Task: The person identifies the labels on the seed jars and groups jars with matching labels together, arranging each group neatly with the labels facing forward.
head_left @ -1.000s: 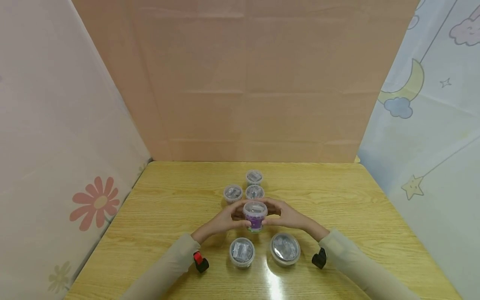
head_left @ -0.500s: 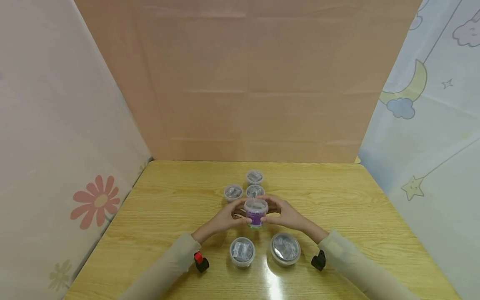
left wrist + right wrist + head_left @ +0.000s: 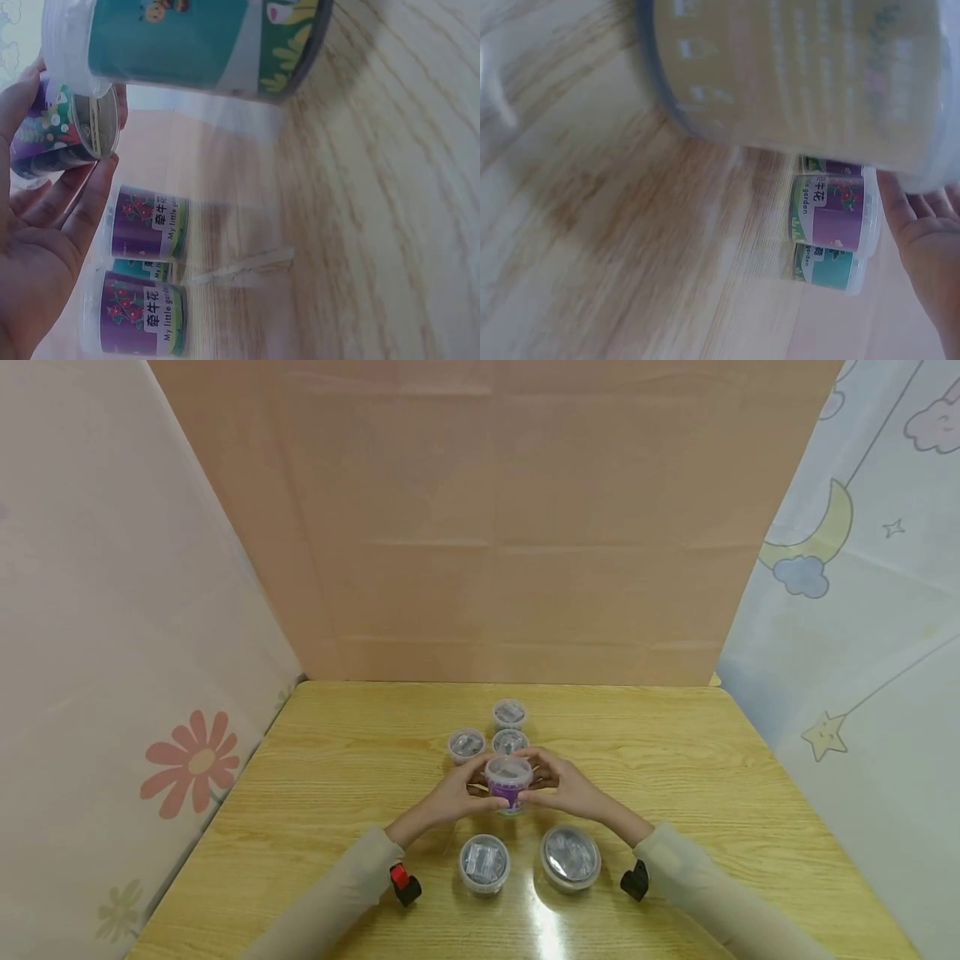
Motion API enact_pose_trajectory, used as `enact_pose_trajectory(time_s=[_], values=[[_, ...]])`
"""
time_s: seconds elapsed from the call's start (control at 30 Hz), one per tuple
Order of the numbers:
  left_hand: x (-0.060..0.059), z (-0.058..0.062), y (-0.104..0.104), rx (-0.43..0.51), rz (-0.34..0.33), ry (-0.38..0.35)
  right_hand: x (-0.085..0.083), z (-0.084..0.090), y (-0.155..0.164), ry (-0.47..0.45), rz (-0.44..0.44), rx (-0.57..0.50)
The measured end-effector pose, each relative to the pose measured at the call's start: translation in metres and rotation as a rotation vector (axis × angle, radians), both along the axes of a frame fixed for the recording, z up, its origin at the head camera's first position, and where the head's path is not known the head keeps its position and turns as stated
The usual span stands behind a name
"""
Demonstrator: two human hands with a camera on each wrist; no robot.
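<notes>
Between both hands is a small clear-lidded plastic tub (image 3: 508,783) with a purple printed label. My left hand (image 3: 452,795) grips its left side, thumb at the front. On the opposite side my right hand (image 3: 572,792) holds it with the thumb in front and fingers behind. The left wrist view shows the tub's base raised above the wood, with fingertips on its rim. In the right wrist view, a nearer tub (image 3: 795,75) hides the held one and part of my right hand (image 3: 930,247).
Just beyond the hands stand three lidded tubs: one at left (image 3: 467,746), one in the middle (image 3: 510,742), one farther back (image 3: 510,714). Nearer are a tub (image 3: 483,864) and a wider one (image 3: 570,858). All are on the wooden table (image 3: 337,760), backed by an upright peach sheet (image 3: 487,568).
The held tub has shifted slightly upward in the head view and its label has turned a little. Both hands have moved with it, still holding it; the other tubs stay put.
</notes>
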State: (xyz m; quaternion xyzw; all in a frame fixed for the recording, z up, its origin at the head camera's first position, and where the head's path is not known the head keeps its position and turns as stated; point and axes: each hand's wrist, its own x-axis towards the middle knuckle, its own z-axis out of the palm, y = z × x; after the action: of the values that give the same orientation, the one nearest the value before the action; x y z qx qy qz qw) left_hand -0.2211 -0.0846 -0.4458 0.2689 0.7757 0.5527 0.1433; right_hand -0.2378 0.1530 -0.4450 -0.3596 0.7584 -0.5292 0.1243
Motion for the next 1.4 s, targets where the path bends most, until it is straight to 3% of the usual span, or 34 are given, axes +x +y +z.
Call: enact_pose_trajectory(time_s=[0.17,0.43,0.57,0.7,0.83,1.0,1.17,1.4], values=[[-0.002,-0.001,-0.002,0.039,-0.054,-0.025,-0.009,-0.018,0.007,0.004,0.066,-0.032],[-0.002,-0.004,-0.002,0.080,-0.100,-0.042,-0.010,-0.022,0.009,-0.025,0.130,-0.040],[-0.002,-0.004,-0.001,0.068,-0.089,-0.044,-0.008,-0.022,0.009,-0.053,0.112,-0.038],[-0.008,-0.015,-0.001,0.049,-0.050,-0.034,-0.008,-0.021,0.009,-0.049,0.062,-0.031],[-0.014,-0.027,0.000,0.021,0.013,-0.013,-0.001,-0.008,0.005,-0.044,0.003,-0.022],[-0.015,-0.026,0.002,0.010,0.050,0.013,0.006,0.005,0.002,-0.068,-0.039,-0.019],[-0.015,-0.024,0.003,0.017,0.049,0.021,0.001,-0.005,0.004,-0.063,-0.046,-0.028],[-0.018,-0.022,0.001,0.084,-0.027,-0.032,-0.011,-0.024,0.014,-0.063,0.035,-0.080]])
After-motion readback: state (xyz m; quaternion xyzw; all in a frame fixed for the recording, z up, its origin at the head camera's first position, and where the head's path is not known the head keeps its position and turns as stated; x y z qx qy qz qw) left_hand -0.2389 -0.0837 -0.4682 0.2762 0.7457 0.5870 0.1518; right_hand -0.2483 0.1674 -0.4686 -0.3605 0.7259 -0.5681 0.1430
